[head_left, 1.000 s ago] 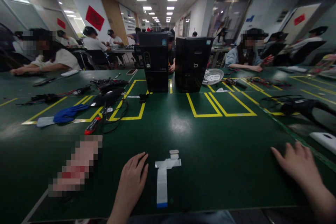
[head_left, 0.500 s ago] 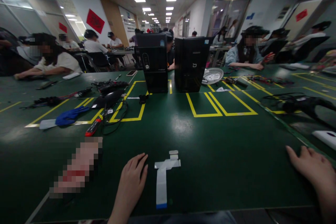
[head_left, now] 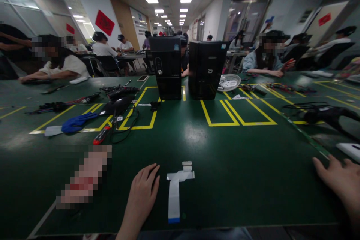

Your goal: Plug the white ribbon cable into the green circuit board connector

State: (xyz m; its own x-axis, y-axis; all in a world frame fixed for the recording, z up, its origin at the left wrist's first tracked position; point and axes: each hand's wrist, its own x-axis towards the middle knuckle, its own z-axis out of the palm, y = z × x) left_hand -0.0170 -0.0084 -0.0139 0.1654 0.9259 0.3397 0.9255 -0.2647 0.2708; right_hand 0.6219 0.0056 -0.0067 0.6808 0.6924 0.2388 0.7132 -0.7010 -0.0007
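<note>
A white flat ribbon cable (head_left: 174, 198) lies folded on the green table (head_left: 239, 180), its blue end toward me and a small connector at the far end. Just left of it, my left hand (head_left: 144, 183) rests on the tabletop, fingers stretched out and holding nothing. Far to the right, my right hand (head_left: 336, 176) lies open with its thumb apart, close to a white object (head_left: 348, 150) at the frame's edge. Neither hand touches the cable.
Two black computer towers (head_left: 168, 69) stand mid-table. At left lie a screwdriver (head_left: 102, 134), a blue glove (head_left: 77, 122), black cables and a pixelated item (head_left: 87, 176). A white basket (head_left: 229, 82) sits behind the right tower (head_left: 206, 71). Several people sit around.
My right hand has shifted slightly to the right. My left hand and the ribbon cable stay as they were; the view has moved a little.
</note>
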